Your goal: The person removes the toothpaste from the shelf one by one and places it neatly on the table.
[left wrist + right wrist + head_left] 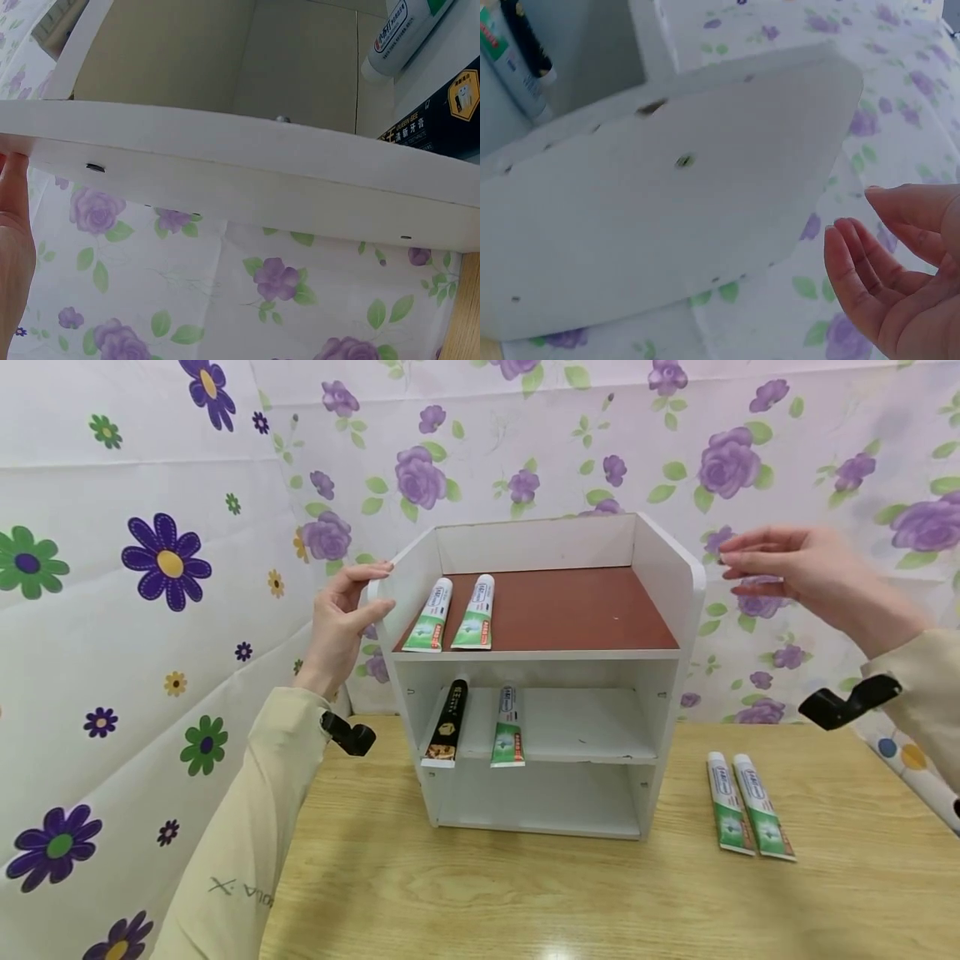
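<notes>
Left hand (pixel 341 622) gripping the top left edge of the white shelf unit (pixel 671 585), fingers curled over the side panel; in the left wrist view only a thumb edge visible. Right hand (pixel 795 572) spread and relaxed, just beside the unit's top right corner, not touching. Unit standing near the table's (pixel 525 893) back edge. Two toothpaste tubes (pixel 453 614) on the top shelf's left side. Black tube (pixel 447 724) and green tube (pixel 507 727) on the middle shelf, upper ends hidden. Two more tubes (pixel 746 806) toward the table's right edge.
</notes>
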### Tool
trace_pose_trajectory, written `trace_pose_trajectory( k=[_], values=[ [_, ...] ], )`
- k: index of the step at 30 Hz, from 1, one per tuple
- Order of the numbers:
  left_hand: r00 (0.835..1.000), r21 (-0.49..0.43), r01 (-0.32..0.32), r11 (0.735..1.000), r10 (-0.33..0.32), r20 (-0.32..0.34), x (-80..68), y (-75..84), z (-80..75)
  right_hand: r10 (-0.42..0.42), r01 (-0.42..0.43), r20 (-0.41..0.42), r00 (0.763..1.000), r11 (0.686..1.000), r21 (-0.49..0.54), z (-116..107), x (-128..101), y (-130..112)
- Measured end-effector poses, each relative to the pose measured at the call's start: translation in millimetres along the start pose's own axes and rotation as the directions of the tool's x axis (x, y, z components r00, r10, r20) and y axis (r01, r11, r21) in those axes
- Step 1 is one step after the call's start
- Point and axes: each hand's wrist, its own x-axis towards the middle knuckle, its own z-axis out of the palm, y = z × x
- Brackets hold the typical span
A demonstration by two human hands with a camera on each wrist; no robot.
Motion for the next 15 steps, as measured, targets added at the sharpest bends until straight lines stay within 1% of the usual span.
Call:
trace_pose_trajectory(
  k=[1, 3, 6, 9, 13, 15],
  values=[
    [1.0, -0.001, 0.0, 1.0, 0.0, 0.0, 0.0, 0.0, -0.1, -0.014, 0.014, 0.003, 1.0, 1.0, 0.028, 4, 3, -4],
    [1.0, -0.001, 0.002, 1.0, -0.002, 0.001, 0.1, 0.0, -0.1, -0.034, 0.034, -0.005, 0.999, 0.998, 0.052, 11, 7, -12],
    [1.0, -0.003, 0.007, 1.0, -0.007, 0.008, 0.7, 0.0, 0.1, -0.049, 0.05, -0.026, 0.998, 0.998, 0.042, 23, 12, -25],
    [1.0, -0.005, 0.007, 1.0, -0.007, 0.007, 0.7, 0.0, -0.1, -0.043, 0.041, -0.048, 0.998, 0.999, -0.031, 37, 18, -36],
    [1.0, -0.004, -0.001, 1.0, 0.001, 0.002, 0.0, 0.1, -0.2, -0.034, 0.028, -0.041, 0.999, 0.989, -0.143, 58, 24, -47],
    [1.0, -0.004, -0.005, 1.0, 0.005, 0.001, -0.6, 0.1, -0.2, -0.029, 0.024, -0.028, 0.999, 0.985, -0.17, 68, 28, -51]
  ],
)
